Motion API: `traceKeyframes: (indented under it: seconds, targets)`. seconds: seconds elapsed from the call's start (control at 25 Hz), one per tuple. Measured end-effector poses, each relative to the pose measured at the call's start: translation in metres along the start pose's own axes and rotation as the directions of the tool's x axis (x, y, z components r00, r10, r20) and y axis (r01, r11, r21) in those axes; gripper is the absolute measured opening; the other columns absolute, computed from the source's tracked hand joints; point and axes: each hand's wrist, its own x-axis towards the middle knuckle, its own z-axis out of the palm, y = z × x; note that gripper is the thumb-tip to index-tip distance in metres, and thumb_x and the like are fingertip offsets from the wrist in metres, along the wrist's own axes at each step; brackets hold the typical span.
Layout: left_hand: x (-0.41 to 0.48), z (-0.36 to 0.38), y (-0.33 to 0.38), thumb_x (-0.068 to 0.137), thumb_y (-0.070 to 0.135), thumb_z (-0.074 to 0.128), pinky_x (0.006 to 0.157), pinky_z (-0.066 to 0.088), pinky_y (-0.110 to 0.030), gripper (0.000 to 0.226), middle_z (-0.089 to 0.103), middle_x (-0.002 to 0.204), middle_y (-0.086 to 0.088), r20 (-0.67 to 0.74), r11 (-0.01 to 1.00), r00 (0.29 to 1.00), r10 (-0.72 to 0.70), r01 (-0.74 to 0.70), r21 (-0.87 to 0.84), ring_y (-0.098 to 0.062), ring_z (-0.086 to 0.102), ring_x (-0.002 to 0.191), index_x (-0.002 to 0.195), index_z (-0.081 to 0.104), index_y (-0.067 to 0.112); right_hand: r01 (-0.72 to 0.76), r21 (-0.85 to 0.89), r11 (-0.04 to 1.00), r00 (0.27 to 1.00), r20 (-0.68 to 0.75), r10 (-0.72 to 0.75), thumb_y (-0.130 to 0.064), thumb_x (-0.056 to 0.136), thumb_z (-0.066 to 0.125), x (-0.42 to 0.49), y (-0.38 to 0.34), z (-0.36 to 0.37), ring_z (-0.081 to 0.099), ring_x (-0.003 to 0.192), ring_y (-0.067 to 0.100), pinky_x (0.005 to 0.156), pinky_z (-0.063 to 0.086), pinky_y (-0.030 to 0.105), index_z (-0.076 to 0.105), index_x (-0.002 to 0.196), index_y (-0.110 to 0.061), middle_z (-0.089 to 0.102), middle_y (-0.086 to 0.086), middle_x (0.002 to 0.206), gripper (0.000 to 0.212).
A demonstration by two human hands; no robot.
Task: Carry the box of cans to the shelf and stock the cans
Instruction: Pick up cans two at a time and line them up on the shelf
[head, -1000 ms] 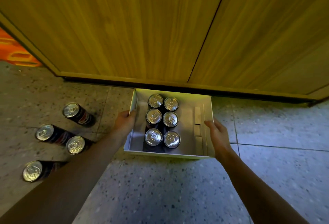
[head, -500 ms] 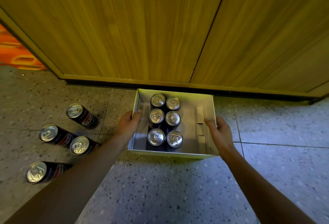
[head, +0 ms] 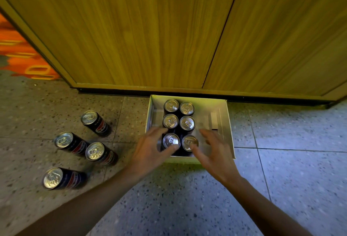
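Standing in the box [head: 228,123] are six cans [head: 179,124], four more [head: 80,147] outside; both hands' fingers [head: 159,130] spread.

No legible text anywhere, loose floor cans [head: 96,123] bear a red-white-blue emblem, wording too blurred to read

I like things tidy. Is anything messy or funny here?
Yes. Four cans stand loose on the floor, left of the box, in no neat row. Six cans sit tidily inside. Nothing looks spilled or dented.
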Motion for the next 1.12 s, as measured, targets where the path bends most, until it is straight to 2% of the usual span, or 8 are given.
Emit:
traceKeyframes:
  seconds: [0.16,0.32,0.64,0.72,0.8,0.88,1.0,1.12]
  targets:
    - [-0.001,0.02,-0.006,0.065,0.042,0.085,0.089,0.051,-0.026,0.067,0.06,0.114,0.011,0.022,0.993,0.994,-0.105,0.106,-0.051,-0.006,0.057,0.104,0.123,0.058,0.022,0.004,-0.018,1.0,0.996,0.094,-0.003,-0.056,0.079,0.071,-0.002,0.003,0.019,0.061,0.105,0.01,0.084,0.055,0.034,0.055,0.128,-0.029,0.062,-0.008,0.119,0.058]
    - [0.009,0.024,-0.014,0.064,0.028,0.084,0.083,0.056,-0.04,0.057,0.068,0.106,0.006,0.047,0.989,0.993,-0.112,0.116,-0.094,-0.011,0.065,0.097,0.115,0.06,0.018,-0.037,-0.011,0.999,0.995,0.09,0.038,-0.056,0.075,0.071,0.007,0.007,0.031,0.063,0.099,0.012,0.079,0.056,0.035,0.057,0.122,-0.029,0.063,-0.007,0.112,0.056]
    - [0.022,0.023,-0.011,0.052,0.031,0.086,0.075,0.06,-0.037,0.054,0.073,0.09,0.008,0.112,0.96,0.961,-0.253,0.263,-0.095,-0.008,0.07,0.082,0.101,0.066,0.022,-0.116,-0.029,0.993,0.988,0.098,0.118,-0.05,0.064,0.078,0.02,-0.001,0.034,0.063,0.07,0.004,0.058,0.055,0.028,0.064,0.09,-0.024,0.068,-0.01,0.082,0.039]
    - [0.018,0.019,-0.006,0.049,0.031,0.086,0.073,0.06,-0.038,0.052,0.073,0.087,0.009,0.092,0.958,0.966,-0.241,0.252,-0.139,-0.005,0.07,0.08,0.098,0.067,0.024,-0.119,0.057,0.991,0.991,0.061,0.116,-0.042,0.067,0.079,0.015,-0.005,0.028,0.066,0.071,0.003,0.06,0.057,0.031,0.065,0.09,-0.025,0.07,-0.012,0.08,0.032]
    - [0.017,0.013,0.004,0.051,0.031,0.086,0.073,0.061,-0.033,0.049,0.074,0.087,0.011,0.038,0.952,0.977,-0.212,0.215,-0.217,-0.002,0.07,0.081,0.097,0.068,0.029,-0.111,0.159,0.981,0.993,-0.016,0.115,-0.036,0.069,0.083,0.012,-0.015,0.017,0.068,0.082,-0.001,0.067,0.057,0.021,0.064,0.101,-0.03,0.07,-0.02,0.088,0.037]
    - [0.019,-0.006,0.025,0.06,0.021,0.088,0.073,0.057,-0.02,0.048,0.074,0.091,0.013,0.001,0.932,0.982,-0.191,0.181,-0.312,0.002,0.07,0.085,0.101,0.067,0.033,-0.083,0.257,0.963,0.989,-0.094,0.11,-0.03,0.071,0.086,0.013,-0.036,-0.001,0.066,0.093,-0.007,0.076,0.052,0.01,0.06,0.112,-0.034,0.068,-0.028,0.096,0.048]
    - [0.026,-0.053,0.077,0.07,0.015,0.086,0.073,0.05,-0.009,0.047,0.073,0.099,0.012,-0.048,0.901,0.988,-0.146,0.112,-0.419,0.005,0.067,0.092,0.112,0.066,0.024,-0.019,0.429,0.903,0.982,-0.163,0.098,-0.027,0.078,0.084,0.02,-0.082,-0.041,0.067,0.105,0.002,0.087,0.054,0.02,0.064,0.119,-0.025,0.072,-0.018,0.11,0.046]
    - [0.034,-0.114,0.149,0.073,0.016,0.084,0.071,0.05,-0.008,0.043,0.073,0.099,0.012,-0.113,0.876,0.989,-0.091,0.026,-0.482,0.005,0.067,0.091,0.113,0.067,0.021,0.052,0.521,0.852,0.972,-0.224,0.078,-0.027,0.079,0.083,0.032,-0.144,-0.099,0.068,0.108,0.01,0.088,0.056,0.026,0.064,0.123,-0.017,0.072,-0.006,0.115,0.048]
